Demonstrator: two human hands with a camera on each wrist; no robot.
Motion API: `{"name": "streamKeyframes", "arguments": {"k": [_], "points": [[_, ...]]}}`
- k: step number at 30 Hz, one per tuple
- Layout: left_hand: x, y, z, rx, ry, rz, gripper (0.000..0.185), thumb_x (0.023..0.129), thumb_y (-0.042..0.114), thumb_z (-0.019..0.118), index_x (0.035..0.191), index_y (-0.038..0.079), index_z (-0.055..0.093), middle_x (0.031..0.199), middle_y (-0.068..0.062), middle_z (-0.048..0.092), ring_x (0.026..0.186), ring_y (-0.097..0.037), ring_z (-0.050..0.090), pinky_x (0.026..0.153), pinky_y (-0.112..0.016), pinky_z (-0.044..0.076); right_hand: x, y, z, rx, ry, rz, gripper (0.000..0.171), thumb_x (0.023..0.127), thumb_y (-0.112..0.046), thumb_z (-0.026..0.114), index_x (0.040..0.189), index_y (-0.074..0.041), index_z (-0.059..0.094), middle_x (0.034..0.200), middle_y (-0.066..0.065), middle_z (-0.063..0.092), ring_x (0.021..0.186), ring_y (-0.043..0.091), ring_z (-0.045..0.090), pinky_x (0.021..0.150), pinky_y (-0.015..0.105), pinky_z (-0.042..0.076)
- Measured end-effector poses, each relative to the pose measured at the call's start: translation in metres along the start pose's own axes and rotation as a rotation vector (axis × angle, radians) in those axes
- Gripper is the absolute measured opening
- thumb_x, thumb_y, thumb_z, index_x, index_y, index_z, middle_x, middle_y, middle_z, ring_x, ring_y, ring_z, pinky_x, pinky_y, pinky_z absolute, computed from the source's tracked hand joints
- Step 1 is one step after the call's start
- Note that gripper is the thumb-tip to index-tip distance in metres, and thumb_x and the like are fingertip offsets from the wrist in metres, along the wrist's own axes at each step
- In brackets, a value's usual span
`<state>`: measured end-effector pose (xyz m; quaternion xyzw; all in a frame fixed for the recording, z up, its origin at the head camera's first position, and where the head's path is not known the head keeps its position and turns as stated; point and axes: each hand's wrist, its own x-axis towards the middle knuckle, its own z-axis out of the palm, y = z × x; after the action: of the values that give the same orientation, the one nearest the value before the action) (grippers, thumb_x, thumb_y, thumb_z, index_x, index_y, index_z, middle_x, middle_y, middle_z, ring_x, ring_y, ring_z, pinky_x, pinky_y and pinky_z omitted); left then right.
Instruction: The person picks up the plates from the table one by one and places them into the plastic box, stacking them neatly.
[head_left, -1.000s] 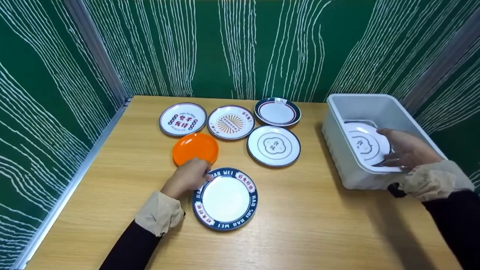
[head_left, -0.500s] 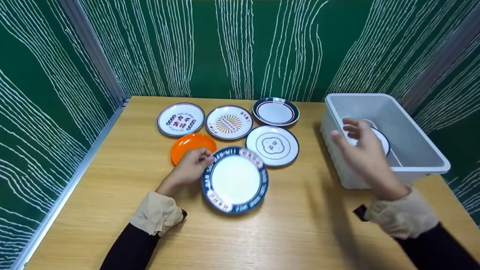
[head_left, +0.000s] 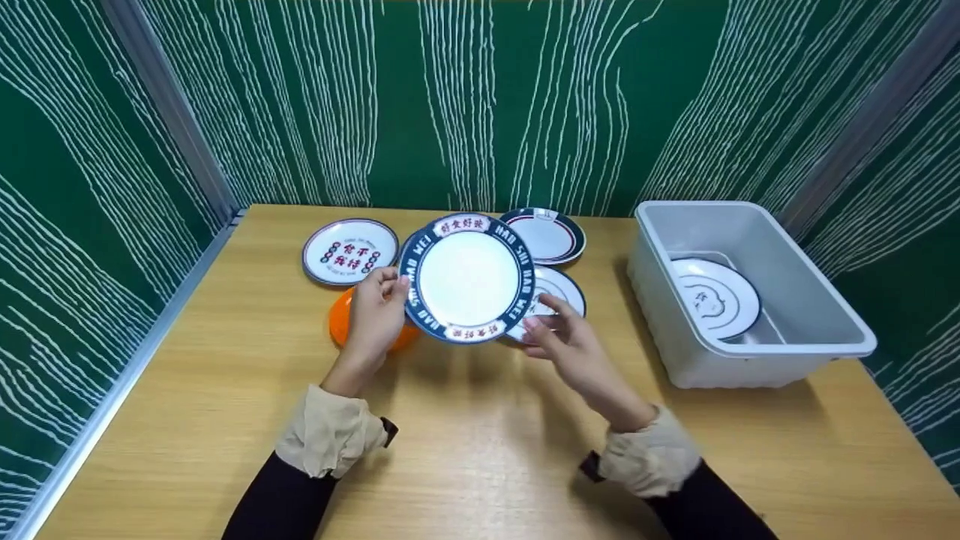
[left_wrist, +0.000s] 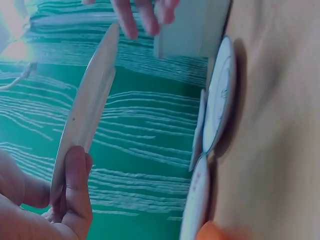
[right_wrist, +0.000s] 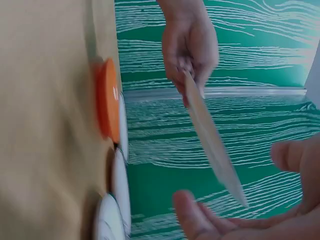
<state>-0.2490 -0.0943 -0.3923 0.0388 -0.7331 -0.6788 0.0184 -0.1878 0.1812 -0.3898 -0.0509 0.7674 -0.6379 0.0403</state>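
Note:
A round plate (head_left: 469,281) with a dark blue lettered rim is raised above the table, its white face toward the head view. My left hand (head_left: 375,311) pinches its left edge, thumb on one face and fingers on the other in the left wrist view. My right hand (head_left: 581,360) is by the plate's lower right edge. In the right wrist view, the thumb and fingers of that hand (right_wrist: 295,215) are spread, with a gap to the plate's edge. Under the raised plate, an orange plate (head_left: 341,322) and a white plate with ring lines (head_left: 562,289) are partly hidden.
At the back lie a white plate with red characters (head_left: 350,253) and a dark-rimmed plate (head_left: 544,234). On the right stands a light grey bin (head_left: 817,300), a patterned white plate (head_left: 716,300) inside it. Green walls with white lines enclose the wooden table (head_left: 480,465).
The left hand has lifted the blue-rimmed plate off the table, up and slightly right. My right hand has left the bin and come leftward to the plate's right side.

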Motion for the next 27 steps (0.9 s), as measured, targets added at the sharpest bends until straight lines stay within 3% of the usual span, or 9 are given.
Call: {"name": "streamKeyframes", "arguments": {"k": [2,7,11,15,19,23,27], "points": [[-0.004,-0.003,0.004,-0.048,-0.015,-0.033,0.027,0.108,0.015,0.05,0.132,0.002,0.053,0.116,-0.018,0.067,0.089,-0.024,0.066,0.076,-0.026,0.06,0.006,0.006,0.011,0.156,-0.04,0.03,0.065,0.106,-0.023,0.058,0.159,-0.002,0.026,0.133,0.027,0.057,0.116,0.034,0.063,0.097,0.042,0.057],[-0.015,-0.004,0.02,-0.23,-0.145,-0.089,0.028,0.107,0.008,0.052,0.134,0.004,0.045,0.117,-0.021,0.065,0.087,-0.029,0.07,0.076,-0.036,0.063,0.009,0.008,0.012,0.375,0.056,-0.044,0.047,0.109,-0.008,0.047,0.154,-0.004,0.033,0.114,0.027,0.066,0.095,0.029,0.072,0.087,0.043,0.061],[-0.02,-0.001,0.019,-0.22,-0.236,-0.089,0.029,0.103,0.01,0.061,0.129,0.006,0.046,0.112,-0.018,0.07,0.085,-0.03,0.073,0.076,-0.035,0.063,0.005,0.002,0.002,0.366,0.139,-0.058,0.045,0.106,0.0,0.044,0.15,0.0,0.037,0.107,0.024,0.068,0.083,0.025,0.072,0.077,0.039,0.063],[-0.019,0.004,0.01,-0.158,-0.268,-0.062,0.023,0.104,0.019,0.062,0.122,0.006,0.056,0.107,-0.019,0.071,0.077,-0.027,0.071,0.074,-0.033,0.063,0.0,-0.008,-0.012,0.34,0.148,-0.062,0.043,0.106,0.001,0.044,0.149,0.001,0.04,0.104,0.018,0.07,0.08,0.021,0.071,0.074,0.035,0.063],[-0.013,0.004,-0.001,-0.043,-0.221,0.03,0.019,0.105,0.018,0.059,0.115,0.001,0.062,0.103,-0.021,0.068,0.076,-0.025,0.068,0.071,-0.033,0.063,-0.003,-0.019,-0.028,0.361,0.168,-0.124,0.04,0.104,0.004,0.045,0.144,0.004,0.044,0.098,0.016,0.068,0.077,0.02,0.069,0.074,0.034,0.063],[0.0,-0.003,-0.015,0.148,-0.097,0.146,0.014,0.103,0.013,0.062,0.107,0.001,0.066,0.096,-0.015,0.069,0.078,-0.024,0.065,0.066,-0.027,0.058,-0.008,-0.026,-0.049,0.438,0.196,-0.182,0.04,0.105,-0.001,0.049,0.145,0.005,0.043,0.113,0.018,0.064,0.085,0.022,0.071,0.082,0.037,0.062],[0.011,-0.01,-0.031,0.24,-0.006,0.173,0.012,0.102,0.011,0.063,0.103,0.0,0.069,0.093,-0.012,0.069,0.079,-0.023,0.064,0.066,-0.024,0.055,-0.013,-0.032,-0.071,0.592,0.198,-0.213,0.051,0.103,-0.007,0.059,0.147,0.006,0.038,0.121,0.023,0.066,0.094,0.027,0.073,0.087,0.041,0.06]]}}
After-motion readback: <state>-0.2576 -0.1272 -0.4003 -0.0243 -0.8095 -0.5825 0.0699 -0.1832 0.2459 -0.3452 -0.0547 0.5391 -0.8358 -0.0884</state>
